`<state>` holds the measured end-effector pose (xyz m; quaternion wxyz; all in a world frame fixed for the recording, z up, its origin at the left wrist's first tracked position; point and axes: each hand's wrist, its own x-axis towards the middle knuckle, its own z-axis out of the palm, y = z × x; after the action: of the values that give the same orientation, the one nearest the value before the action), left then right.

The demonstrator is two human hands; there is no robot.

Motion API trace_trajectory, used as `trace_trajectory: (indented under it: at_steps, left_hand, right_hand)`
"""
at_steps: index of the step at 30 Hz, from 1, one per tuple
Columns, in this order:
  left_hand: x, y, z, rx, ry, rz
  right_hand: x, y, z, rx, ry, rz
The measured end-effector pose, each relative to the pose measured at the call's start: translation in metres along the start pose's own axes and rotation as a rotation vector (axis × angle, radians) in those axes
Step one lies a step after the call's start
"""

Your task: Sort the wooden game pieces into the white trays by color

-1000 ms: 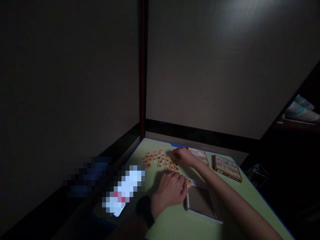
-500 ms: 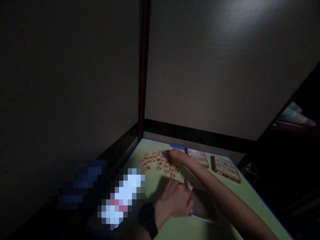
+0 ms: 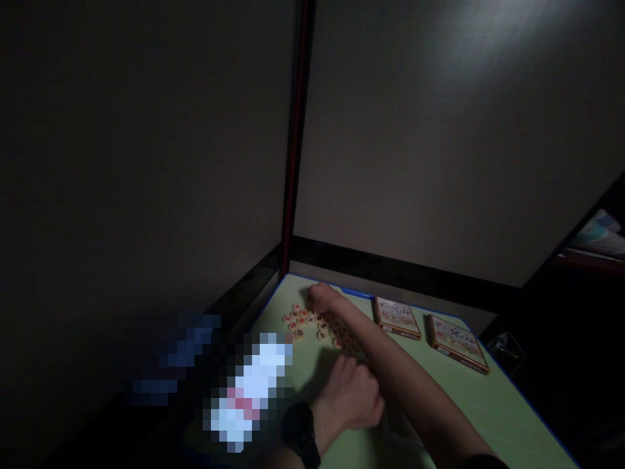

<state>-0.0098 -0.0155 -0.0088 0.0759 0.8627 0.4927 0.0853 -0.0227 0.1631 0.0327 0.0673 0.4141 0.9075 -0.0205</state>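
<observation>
Round Chinese chess pieces (image 3: 299, 319) with red and dark characters lie scattered on the pale green table (image 3: 312, 365). My right hand (image 3: 323, 298) is at the far edge of this cluster, closed, its fingertips hidden behind the hand. Its forearm crosses over the pieces on the right side. Nearer to me is my left hand (image 3: 354, 393), with a dark watch on the wrist; its fingers are curled, and what they hold, if anything, is hidden. A clear plastic container (image 3: 403, 433) shows partly beside the left hand, mostly covered by my right forearm.
Two flat printed boxes, a left one (image 3: 398, 317) and a right one (image 3: 458, 342), lie along the table's far right. Dark-trimmed wall panels (image 3: 390, 163) meet in a corner behind the table. A bright blurred-out patch (image 3: 251, 391) is at left.
My right hand has moved left across the far side of the pieces. The piece seen beside my left hand is now out of sight. The whole view has shifted slightly.
</observation>
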Motion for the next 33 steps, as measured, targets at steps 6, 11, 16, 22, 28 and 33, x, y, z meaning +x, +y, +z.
trace_trajectory:
  at_steps: [6, 11, 16, 22, 28, 33]
  left_hand:
    - [0.001, 0.001, -0.002, -0.015, -0.012, 0.004]
    - [0.001, -0.001, 0.000, -0.023, 0.013, -0.018]
    - [0.000, -0.002, 0.000, -0.042, 0.072, -0.057]
    - [0.000, -0.002, -0.001, -0.050, 0.100, -0.049]
    - [-0.002, -0.003, -0.003, -0.044, 0.138, -0.037]
    - [0.015, -0.003, -0.012, -0.119, 0.225, -0.109]
  right_hand:
    - [0.006, -0.003, 0.005, -0.041, -0.062, -0.009]
    - [0.004, -0.005, 0.004, -0.024, -0.016, -0.034]
    - [-0.024, 0.005, -0.011, 0.054, 0.107, -0.091]
    - [-0.125, 0.055, -0.009, 0.204, 0.284, -0.107]
    - [-0.226, 0.081, 0.032, 0.508, 0.372, -0.029]
    - [-0.253, 0.067, 0.047, 0.516, 0.362, 0.023]
